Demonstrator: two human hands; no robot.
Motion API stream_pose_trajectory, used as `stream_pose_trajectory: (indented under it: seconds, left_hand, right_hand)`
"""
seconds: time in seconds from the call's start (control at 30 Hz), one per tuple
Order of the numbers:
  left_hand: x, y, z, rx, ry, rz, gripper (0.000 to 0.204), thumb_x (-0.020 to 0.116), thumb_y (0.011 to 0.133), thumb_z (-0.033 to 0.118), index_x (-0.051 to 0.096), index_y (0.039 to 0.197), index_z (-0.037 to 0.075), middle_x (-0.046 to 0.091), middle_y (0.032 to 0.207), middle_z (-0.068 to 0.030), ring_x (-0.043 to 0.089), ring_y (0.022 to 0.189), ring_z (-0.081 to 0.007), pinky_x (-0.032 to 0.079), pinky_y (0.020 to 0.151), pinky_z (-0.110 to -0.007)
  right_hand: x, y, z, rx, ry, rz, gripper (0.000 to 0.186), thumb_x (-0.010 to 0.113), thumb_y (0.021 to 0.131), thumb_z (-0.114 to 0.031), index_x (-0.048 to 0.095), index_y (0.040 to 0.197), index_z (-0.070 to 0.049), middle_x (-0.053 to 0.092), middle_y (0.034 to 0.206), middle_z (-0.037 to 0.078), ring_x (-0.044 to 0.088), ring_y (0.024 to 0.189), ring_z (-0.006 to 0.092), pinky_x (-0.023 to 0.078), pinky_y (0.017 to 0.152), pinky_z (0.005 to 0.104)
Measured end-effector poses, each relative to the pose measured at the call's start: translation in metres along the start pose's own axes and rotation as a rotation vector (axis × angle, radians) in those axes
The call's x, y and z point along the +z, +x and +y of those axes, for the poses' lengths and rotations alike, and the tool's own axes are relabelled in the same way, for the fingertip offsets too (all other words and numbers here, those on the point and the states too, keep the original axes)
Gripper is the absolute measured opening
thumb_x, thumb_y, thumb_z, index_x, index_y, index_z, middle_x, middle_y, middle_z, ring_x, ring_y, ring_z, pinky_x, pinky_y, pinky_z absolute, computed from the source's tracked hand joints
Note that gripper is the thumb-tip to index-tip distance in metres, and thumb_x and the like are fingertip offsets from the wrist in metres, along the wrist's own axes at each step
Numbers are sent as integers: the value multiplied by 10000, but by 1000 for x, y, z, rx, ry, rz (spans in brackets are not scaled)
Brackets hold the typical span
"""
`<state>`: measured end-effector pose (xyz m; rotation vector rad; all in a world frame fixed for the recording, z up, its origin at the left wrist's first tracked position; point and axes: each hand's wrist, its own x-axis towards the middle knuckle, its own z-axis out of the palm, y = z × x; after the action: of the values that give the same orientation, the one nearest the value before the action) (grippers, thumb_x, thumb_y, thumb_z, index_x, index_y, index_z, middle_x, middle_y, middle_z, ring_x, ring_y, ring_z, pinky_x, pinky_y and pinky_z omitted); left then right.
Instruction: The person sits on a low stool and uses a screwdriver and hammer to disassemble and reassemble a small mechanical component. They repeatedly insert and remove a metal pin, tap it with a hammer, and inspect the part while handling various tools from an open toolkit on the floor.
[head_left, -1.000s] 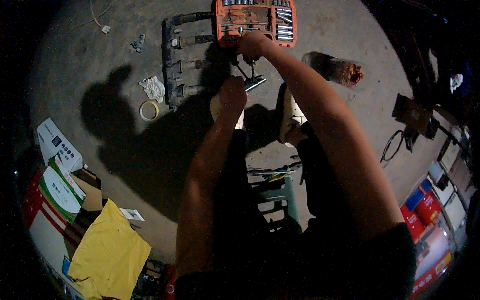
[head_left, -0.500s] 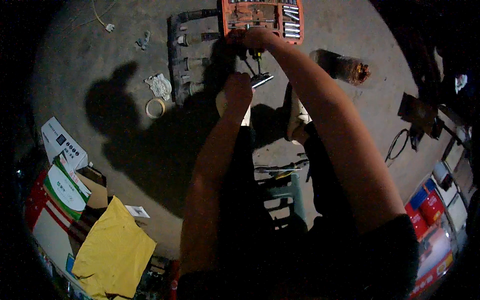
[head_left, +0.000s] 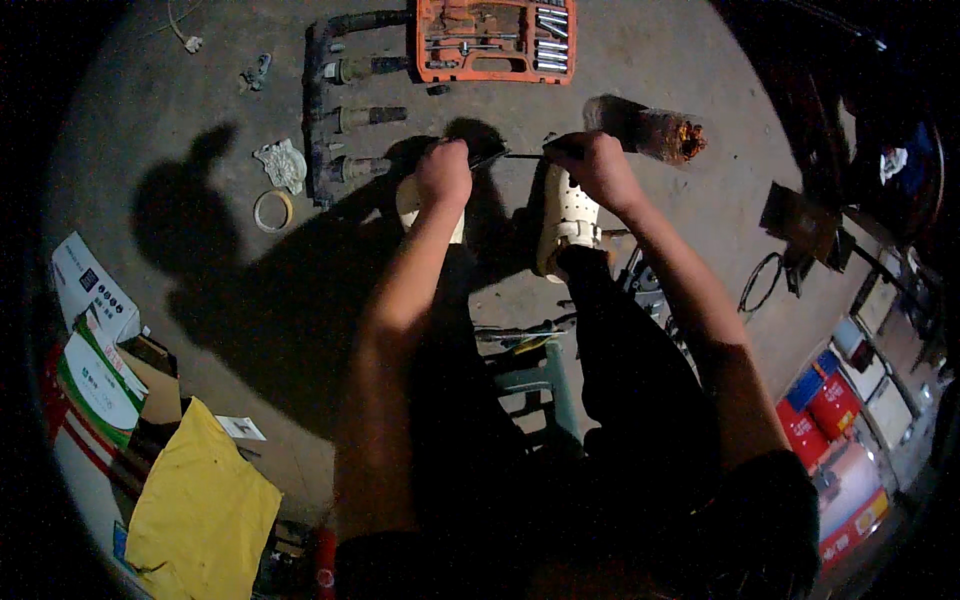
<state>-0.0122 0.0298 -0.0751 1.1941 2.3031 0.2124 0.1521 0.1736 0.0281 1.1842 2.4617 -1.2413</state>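
My left hand (head_left: 445, 175) is closed around a dark, elongated metal piece (head_left: 488, 159), which sticks out to the right of the fist. To its right, my right hand (head_left: 602, 172) grips what looks like a screwdriver, its thin dark shaft (head_left: 525, 156) pointing left at that piece. Whether the tip touches it I cannot tell. Both hands are held above my cream clogs (head_left: 570, 215). Beyond them lies an orange tool case (head_left: 495, 75) with sockets and a ratchet-like bar in it.
A dark rail with several injector-like parts (head_left: 355, 120) lies left of the case. A clear bottle (head_left: 660, 135) rests on its side at right. Tape (head_left: 272, 211) and a crumpled rag (head_left: 281, 165) lie at left. A green stool (head_left: 540, 385) stands between my legs; boxes flank me.
My right hand has come away from the orange case, back toward me and to the right of my left hand. The shiny end by my left hand now looks dark. The view has shifted slightly.
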Motion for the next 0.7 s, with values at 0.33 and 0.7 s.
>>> stream_pose_trajectory:
  seconds: [0.33, 0.7]
  left_hand:
    - [-16, 0, 14, -53, 50, -169, 187, 721, 671, 130, 620, 807, 52, 634, 888, -145, 615, 868, -325, 505, 710, -411]
    - [-17, 11, 22, -73, 210, -305, 257, 759, 663, 189, 647, 840, 39, 651, 863, -147, 637, 847, -316, 502, 687, -423]
  right_hand:
    - [11, 26, 10, -92, -25, -131, 227, 648, 777, -182, 668, 912, 0, 665, 820, 147, 649, 711, 243, 496, 660, 326]
    - [9, 22, 21, 11, 65, -75, 195, 637, 780, -167, 670, 892, -11, 663, 779, 138, 627, 642, 240, 493, 633, 331]
